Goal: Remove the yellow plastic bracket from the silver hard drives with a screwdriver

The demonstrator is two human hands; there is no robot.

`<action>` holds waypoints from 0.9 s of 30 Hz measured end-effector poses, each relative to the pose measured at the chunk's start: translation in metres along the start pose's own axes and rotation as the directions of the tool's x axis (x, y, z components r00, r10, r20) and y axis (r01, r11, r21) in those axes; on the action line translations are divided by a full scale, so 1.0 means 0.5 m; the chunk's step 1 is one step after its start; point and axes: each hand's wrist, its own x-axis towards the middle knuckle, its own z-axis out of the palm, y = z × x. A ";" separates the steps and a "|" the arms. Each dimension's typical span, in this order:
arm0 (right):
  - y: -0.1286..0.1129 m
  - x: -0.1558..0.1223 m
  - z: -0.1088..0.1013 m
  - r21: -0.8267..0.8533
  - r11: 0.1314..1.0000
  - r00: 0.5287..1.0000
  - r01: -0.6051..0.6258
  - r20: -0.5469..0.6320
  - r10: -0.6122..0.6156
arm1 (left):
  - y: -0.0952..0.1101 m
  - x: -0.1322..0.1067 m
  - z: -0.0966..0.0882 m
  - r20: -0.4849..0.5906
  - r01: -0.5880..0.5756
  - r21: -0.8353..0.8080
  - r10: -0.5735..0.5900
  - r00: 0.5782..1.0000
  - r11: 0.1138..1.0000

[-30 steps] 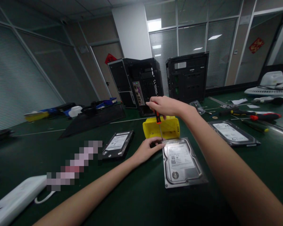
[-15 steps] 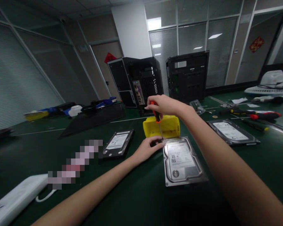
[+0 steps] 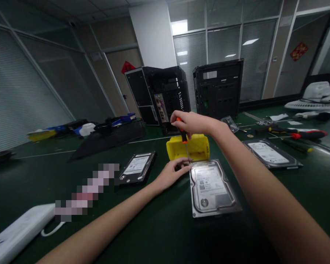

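Observation:
A silver hard drive [image 3: 212,187] lies label-up on the green table in front of me. My right hand [image 3: 191,123] is closed round the top of a red-handled screwdriver [image 3: 183,136], held upright with its tip at the drive's far left corner. My left hand [image 3: 172,173] rests at that same corner, fingers pinched by the screwdriver tip; what they hold, if anything, is too small to see. A yellow plastic box [image 3: 195,148] stands just behind the drive.
A second hard drive [image 3: 138,167] lies to the left, a third [image 3: 271,154] to the right. Two open black computer cases [image 3: 165,95] [image 3: 218,88] stand at the back. Screwdrivers [image 3: 302,135] lie far right. A white object [image 3: 19,231] sits near left.
My right hand has shifted slightly on the screwdriver handle, as if turning it. The left hand and the drive stay where they were.

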 end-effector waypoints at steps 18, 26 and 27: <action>-0.009 -0.002 -0.004 0.018 0.999 0.999 0.041 0.008 -0.041 | -0.020 0.004 -0.001 0.048 -0.022 0.009 0.021 0.999 1.000; 0.001 0.002 0.004 -0.056 0.998 0.999 0.030 -0.033 -0.031 | -0.014 0.004 -0.001 0.045 -0.019 0.042 0.017 0.999 0.999; 0.001 0.002 0.002 -0.060 0.998 0.999 0.028 -0.038 -0.030 | -0.015 0.004 -0.001 0.040 -0.022 0.044 0.020 0.999 0.999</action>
